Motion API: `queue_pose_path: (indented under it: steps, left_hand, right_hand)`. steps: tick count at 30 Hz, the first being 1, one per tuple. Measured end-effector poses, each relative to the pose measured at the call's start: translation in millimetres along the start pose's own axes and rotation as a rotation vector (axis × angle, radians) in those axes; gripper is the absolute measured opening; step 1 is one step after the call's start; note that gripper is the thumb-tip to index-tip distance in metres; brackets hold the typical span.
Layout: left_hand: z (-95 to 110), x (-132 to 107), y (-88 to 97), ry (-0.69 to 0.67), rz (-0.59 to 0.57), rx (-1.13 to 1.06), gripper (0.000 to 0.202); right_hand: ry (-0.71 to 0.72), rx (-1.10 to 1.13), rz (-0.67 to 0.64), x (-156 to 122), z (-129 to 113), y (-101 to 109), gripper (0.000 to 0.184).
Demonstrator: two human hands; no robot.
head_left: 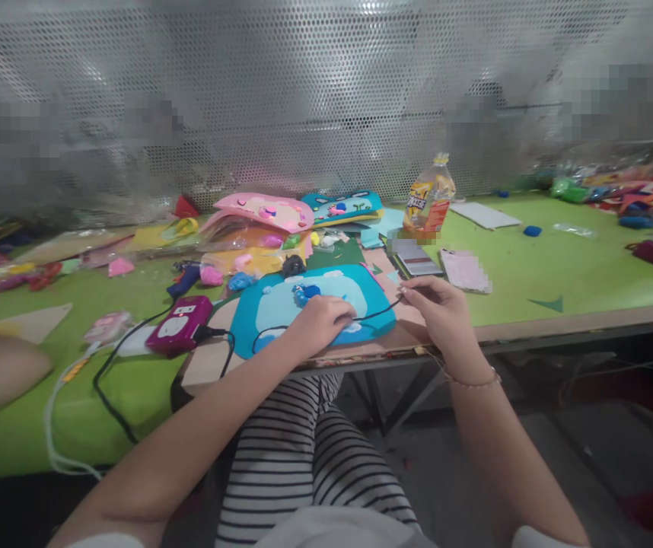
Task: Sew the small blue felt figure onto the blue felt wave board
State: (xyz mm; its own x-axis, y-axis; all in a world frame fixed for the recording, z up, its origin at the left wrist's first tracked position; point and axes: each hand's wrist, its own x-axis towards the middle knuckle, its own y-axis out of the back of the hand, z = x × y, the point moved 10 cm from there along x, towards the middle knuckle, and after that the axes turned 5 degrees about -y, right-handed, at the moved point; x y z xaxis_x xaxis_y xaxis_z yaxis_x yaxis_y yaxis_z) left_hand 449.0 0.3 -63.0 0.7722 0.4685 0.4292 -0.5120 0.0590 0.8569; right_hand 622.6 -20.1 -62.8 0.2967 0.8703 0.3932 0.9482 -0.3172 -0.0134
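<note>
- While striped trousers (275, 472) are showing below the blue board (275, 304), the left hand (329, 316) is reaching over its front part, fingers curling; whether they are gripping anything, I cannot tell.
- Just right of the board, the right hand (437, 304) is pinching the black cord (380, 311), which is running over the board's front.
- Left of the board, a purple device (179, 327) is lying.
- Behind it, a bottle (429, 202) is standing.
</note>
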Motion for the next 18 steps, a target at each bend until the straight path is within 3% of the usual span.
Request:
queue_pose_path:
  steps: [18]
  left_hand:
    - [-2.3, -0.7, 2.3, -0.070, 0.022, 0.082, 0.016]
  right_hand:
    - [0.009, -0.058, -0.008, -2.6, -6.3, -1.6, 0.017]
